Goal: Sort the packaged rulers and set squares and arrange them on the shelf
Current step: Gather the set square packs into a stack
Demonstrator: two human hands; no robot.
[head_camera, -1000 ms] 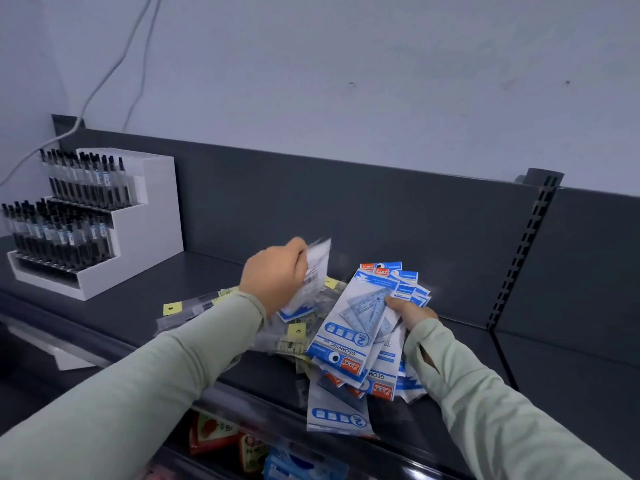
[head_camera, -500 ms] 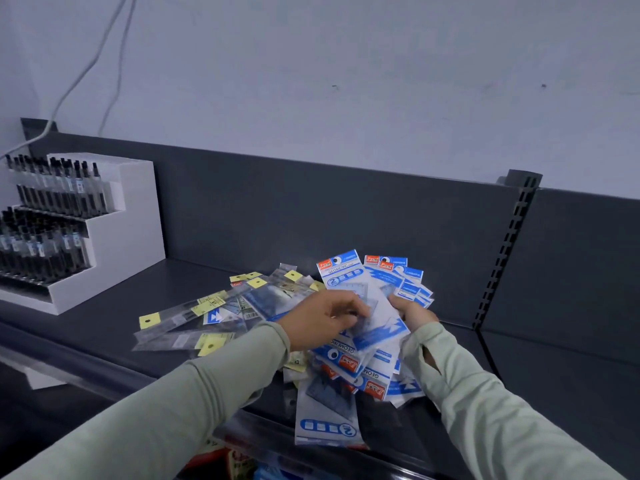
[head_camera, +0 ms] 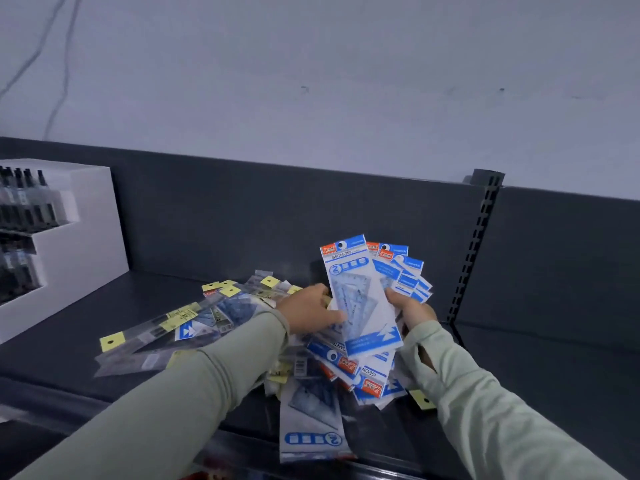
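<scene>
From my remote seat, I take the heap (head_camera: 221, 317) of packaged rulers and set squares on the dark shelf (head_camera: 52, 362) as my marker. Just above the heap's right end, the right hand (head_camera: 412, 311) is clenched round a fan of set-square packs (head_camera: 401, 268), blue and white, held upright. The left hand (head_camera: 310, 313) reaches over the heap's middle, and its curled fingers pinch the left edge of the front pack (head_camera: 360, 299) in that fan. The left sleeve (head_camera: 207, 382) lies across the heap and hides its near part. One loose pack (head_camera: 311, 420) from the heap hangs over the shelf's front lip. Well left of the heap stands a white stand (head_camera: 86, 237) with pens (head_camera: 24, 202). A slotted upright (head_camera: 476, 244) rises right of the heap.
</scene>
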